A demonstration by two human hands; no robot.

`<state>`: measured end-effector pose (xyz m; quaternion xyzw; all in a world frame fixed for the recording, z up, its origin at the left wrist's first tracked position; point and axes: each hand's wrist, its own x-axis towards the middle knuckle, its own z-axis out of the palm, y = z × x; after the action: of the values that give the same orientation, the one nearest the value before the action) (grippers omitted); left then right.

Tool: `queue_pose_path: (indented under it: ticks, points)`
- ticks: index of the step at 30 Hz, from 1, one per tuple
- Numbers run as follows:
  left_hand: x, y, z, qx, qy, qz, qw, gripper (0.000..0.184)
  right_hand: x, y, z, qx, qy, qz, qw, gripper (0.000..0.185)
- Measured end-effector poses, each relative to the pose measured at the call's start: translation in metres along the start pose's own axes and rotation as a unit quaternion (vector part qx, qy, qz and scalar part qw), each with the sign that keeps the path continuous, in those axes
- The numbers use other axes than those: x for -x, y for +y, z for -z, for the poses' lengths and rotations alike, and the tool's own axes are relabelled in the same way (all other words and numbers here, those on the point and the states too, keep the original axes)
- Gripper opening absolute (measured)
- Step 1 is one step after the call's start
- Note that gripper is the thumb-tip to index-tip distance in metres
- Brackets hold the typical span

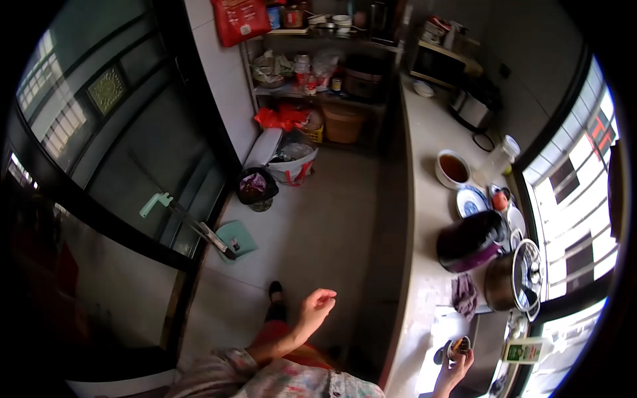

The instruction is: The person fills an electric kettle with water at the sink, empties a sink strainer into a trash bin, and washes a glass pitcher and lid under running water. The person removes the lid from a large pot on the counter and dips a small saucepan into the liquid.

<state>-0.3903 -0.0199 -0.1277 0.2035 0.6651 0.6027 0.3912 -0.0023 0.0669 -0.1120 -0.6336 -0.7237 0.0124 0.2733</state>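
- We are finding the right hand working at the sink end of the worktop, its fingers wrapping around a small cup; the grip is standing narrow, closing on the cup's side.
- We are seeing the cup sitting in that hand beside the left edge of the sink, its mouth showing something orange-brown that we are not managing to identify.
- We are noting the left hand hovering over the floor, left of the worktop's front edge, its fingers bending loosely and its grip standing partly open.
- We are recording a crumpled purple cloth lying just beyond the sink, with a dark purple kettle standing farther along.
- We are observing a steel pot standing right of the cloth, near the window edge, its glass lid reflecting light.
- We are logging a white bottle with a green label standing right of the sink.
- We are listing, beyond the kettle, a blue-and-white plate, a bowl of brown liquid and a clear jar leaning into view near the window edge.
- We are marking a green dustpan resting on the floor near the glass door.
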Motion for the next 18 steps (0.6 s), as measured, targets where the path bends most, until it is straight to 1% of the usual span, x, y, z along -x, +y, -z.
queue_pose_path:
  ticks: [1,2,3,5,6,7,9,10,11,13,14,17,18]
  points:
    - [-0.011,0.0,0.015,0.016,0.004,0.018,1.0,0.016,-0.006,-0.018,-0.007,-0.048,-0.028,-0.008,0.998,0.022]
    - [-0.023,0.0,0.028,0.02,0.006,0.019,1.0,0.016,-0.011,-0.022,-0.032,-0.067,-0.044,-0.018,0.997,0.024]
    - [-0.037,-0.004,0.041,0.034,0.008,0.023,0.999,0.016,-0.02,-0.063,-0.043,-0.119,-0.089,-0.057,0.987,0.027]
    - [-0.071,-0.012,0.068,0.059,0.013,0.031,0.998,0.016,-0.034,-0.128,-0.088,-0.2,-0.155,-0.037,0.967,0.028]
    - [-0.088,-0.008,0.083,0.052,0.005,0.038,0.998,0.018,-0.041,-0.181,-0.109,-0.229,-0.147,0.012,0.962,0.028]
    - [-0.11,-0.018,0.098,0.019,0.006,0.012,1.0,0.021,-0.047,-0.238,-0.131,-0.26,-0.138,0.06,0.954,0.028]
    - [-0.147,-0.008,0.13,0.013,-0.01,-0.004,1.0,0.026,-0.061,-0.307,-0.188,-0.202,-0.177,0.152,0.951,0.03]
    - [-0.168,0.002,0.15,-0.021,-0.016,-0.012,1.0,0.033,-0.067,-0.348,-0.214,-0.232,-0.209,0.155,0.937,0.03]
    - [-0.189,0.008,0.167,-0.034,0.002,-0.028,0.999,0.035,-0.075,-0.388,-0.241,-0.264,-0.24,0.157,0.921,0.03]
    - [-0.231,0.018,0.206,-0.07,0.034,-0.057,0.995,0.039,-0.09,-0.468,-0.29,-0.255,-0.261,0.248,0.897,0.03]
    - [-0.251,0.027,0.224,-0.064,0.039,-0.051,0.996,0.042,-0.095,-0.505,-0.316,-0.279,-0.276,0.266,0.881,0.029]
    - [-0.314,0.022,0.273,-0.059,0.1,-0.046,0.992,0.043,-0.107,-0.6,-0.394,-0.337,-0.336,0.291,0.83,0.029]
    - [-0.336,0.007,0.288,-0.03,0.128,-0.026,0.991,0.043,-0.112,-0.624,-0.422,-0.329,-0.338,0.316,0.823,0.029]
